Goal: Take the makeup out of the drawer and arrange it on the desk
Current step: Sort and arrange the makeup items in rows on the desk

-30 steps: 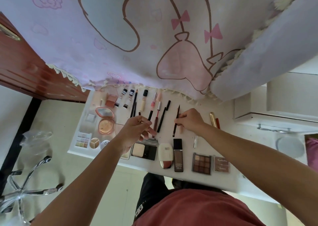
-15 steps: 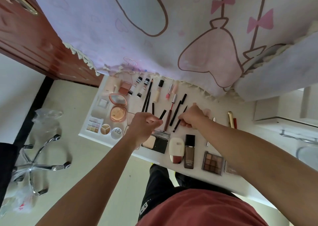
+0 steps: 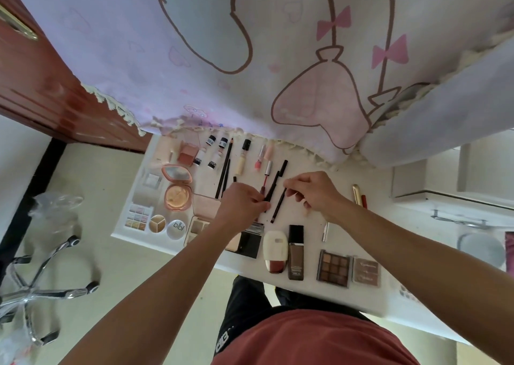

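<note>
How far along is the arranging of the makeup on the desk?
Done: palettes, compacts, bottles and tubes lie in rows on the white desk, such as the brown eyeshadow palette and the foundation bottle. In hand: the left hand pinches one dark pencil, the right hand another dark pencil, seemingly lining them up. Left: the drawer is not in view, so whether more remains cannot be told.

- The left hand [image 3: 242,203], arm reaching from lower left to centre frame, pinches a thin black liner stick [image 3: 274,182].
- The right hand [image 3: 315,192], arm from lower right, pinches a slim black pencil [image 3: 278,207].
</note>
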